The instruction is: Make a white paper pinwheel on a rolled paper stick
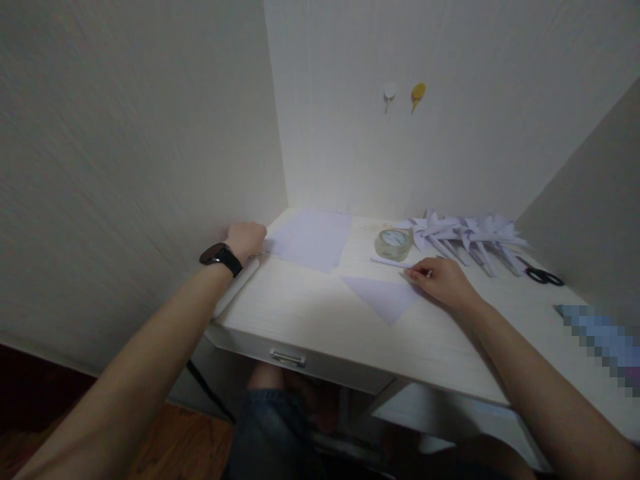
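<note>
My left hand (247, 240), with a black watch at the wrist, is closed beside the left wall, at the edge of a stack of white paper sheets (315, 240). Its fingertips are turned away, so what they hold, if anything, is hidden. Thumb and fingers of my right hand (440, 280) pinch the right end of a thin white paper stick (389, 263). Just below that stick, a triangular piece of paper (385, 297) lies flat on the table, partly beside the right hand. A roll of clear tape (393, 245) stands behind the stick.
Several folded paper pinwheels (465, 237) lie along the back right. Black-handled scissors (545, 276) rest right of them, and a blurred blue item (600, 337) is nearer the right edge. A long white object (236, 288) lies along the table's left edge. Walls enclose the white table (300, 313).
</note>
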A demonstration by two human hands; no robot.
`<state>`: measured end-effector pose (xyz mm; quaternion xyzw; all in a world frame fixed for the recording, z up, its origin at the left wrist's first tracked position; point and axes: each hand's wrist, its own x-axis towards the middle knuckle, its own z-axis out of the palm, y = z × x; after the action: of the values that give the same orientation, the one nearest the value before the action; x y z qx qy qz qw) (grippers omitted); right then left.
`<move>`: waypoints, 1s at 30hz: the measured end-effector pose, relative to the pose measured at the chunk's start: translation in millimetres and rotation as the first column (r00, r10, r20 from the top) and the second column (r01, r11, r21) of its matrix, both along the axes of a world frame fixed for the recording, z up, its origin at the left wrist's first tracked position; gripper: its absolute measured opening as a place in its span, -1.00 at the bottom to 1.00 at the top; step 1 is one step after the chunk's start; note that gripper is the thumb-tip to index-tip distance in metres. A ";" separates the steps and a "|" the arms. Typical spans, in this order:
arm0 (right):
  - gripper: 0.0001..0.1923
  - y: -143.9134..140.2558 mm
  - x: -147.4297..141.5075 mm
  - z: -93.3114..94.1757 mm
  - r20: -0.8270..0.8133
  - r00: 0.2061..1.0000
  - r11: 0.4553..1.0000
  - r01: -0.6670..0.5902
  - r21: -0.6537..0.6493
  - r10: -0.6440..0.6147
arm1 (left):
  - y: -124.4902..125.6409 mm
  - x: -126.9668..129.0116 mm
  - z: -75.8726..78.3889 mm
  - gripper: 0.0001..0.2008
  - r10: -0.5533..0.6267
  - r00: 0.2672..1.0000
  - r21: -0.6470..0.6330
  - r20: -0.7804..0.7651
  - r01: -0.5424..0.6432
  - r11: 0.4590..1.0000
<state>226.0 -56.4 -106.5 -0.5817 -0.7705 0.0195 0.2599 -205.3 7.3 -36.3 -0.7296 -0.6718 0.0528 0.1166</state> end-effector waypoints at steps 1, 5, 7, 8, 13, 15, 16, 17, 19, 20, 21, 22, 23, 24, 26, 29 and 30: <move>-0.67 -0.2 -0.1 0.1 0.001 1.000 1.000 0.003 0.006 -0.003 | -0.6 0.2 -0.4 -0.85 -0.005 1.000 0.005 0.008 0.004 1.000; -0.69 0.5 1.3 -0.4 0.008 1.000 1.000 0.000 0.010 0.000 | 2.7 -3.2 2.4 -0.85 -0.002 0.999 0.033 0.044 0.001 0.999; -0.70 1.1 1.3 -1.9 -0.010 1.000 1.000 0.004 0.019 -0.004 | 5.9 -0.8 5.1 -0.84 -0.034 0.996 0.067 0.082 0.028 0.997; -0.71 1.1 0.3 -2.9 -0.033 0.999 0.999 0.008 0.034 -0.007 | 7.0 4.0 5.9 -0.85 -0.072 0.989 0.089 0.126 0.061 0.994; -0.71 -5.6 -17.9 -3.5 -0.301 0.950 0.988 -0.041 0.150 0.085 | -0.6 76.3 -5.1 -0.84 -0.393 0.527 0.190 0.754 0.397 0.898; -0.63 -10.1 -27.7 -0.3 -0.443 0.878 0.979 -0.119 0.165 0.181 | -8.9 118.0 -14.5 -0.75 -0.303 0.166 0.163 0.939 0.560 0.812; -0.60 -12.0 -31.7 1.7 -0.507 0.834 0.974 -0.157 0.164 0.219 | -13.0 137.5 -18.9 -0.72 -0.242 0.040 0.168 0.969 0.609 0.775; -0.57 -13.5 -34.5 3.6 -0.559 0.792 0.969 -0.185 0.163 0.245 | -16.4 154.8 -22.6 -0.71 -0.183 -0.042 0.165 0.982 0.651 0.741; -0.55 -15.3 -36.6 7.1 -0.622 0.738 0.965 -0.200 0.169 0.262 | -20.2 180.9 -27.8 -0.69 -0.080 -0.131 0.151 0.988 0.728 0.669; -0.57 -15.8 -36.0 8.6 -0.627 0.732 0.964 -0.202 0.173 0.266 | -20.5 189.7 -29.5 -0.68 -0.055 -0.151 0.150 0.987 0.746 0.649; -0.59 -16.1 -34.8 9.8 -0.617 0.739 0.963 -0.203 0.177 0.269 | -19.7 195.9 -30.9 -0.68 -0.042 -0.159 0.149 0.986 0.756 0.638; -0.62 -16.4 -33.3 10.9 -0.598 0.753 0.962 -0.208 0.178 0.274 | -18.4 200.0 -32.1 -0.67 -0.036 -0.160 0.146 0.986 0.757 0.637; -0.66 -16.7 -31.8 11.8 -0.576 0.768 0.960 -0.219 0.175 0.280 | -16.7 202.6 -33.6 -0.67 -0.033 -0.155 0.141 0.987 0.756 0.639; -0.70 -17.0 -30.6 12.6 -0.556 0.780 0.958 -0.234 0.168 0.288 | -14.9 204.1 -35.2 -0.66 -0.031 -0.149 0.134 0.988 0.756 0.641; -0.78 -17.4 -29.3 13.5 -0.527 0.792 0.951 -0.270 0.150 0.308 | -12.4 204.6 -38.9 -0.65 -0.012 -0.144 0.119 0.990 0.766 0.631; -0.84 -17.0 -29.2 13.0 -0.506 0.810 0.955 -0.265 0.136 0.297 | -12.3 201.3 -43.7 -0.64 0.071 -0.161 0.086 0.984 0.792 0.604; -0.85 -16.5 -29.3 12.4 -0.504 0.817 0.960 -0.241 0.142 0.280 | -13.1 199.5 -44.6 -0.64 0.115 -0.150 0.053 0.982 0.805 0.591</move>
<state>196.8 -72.9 -94.1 -0.4343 -0.7440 0.1832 0.4737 -5.8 -5.8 -80.9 -0.6912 -0.2162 -0.2889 -0.6261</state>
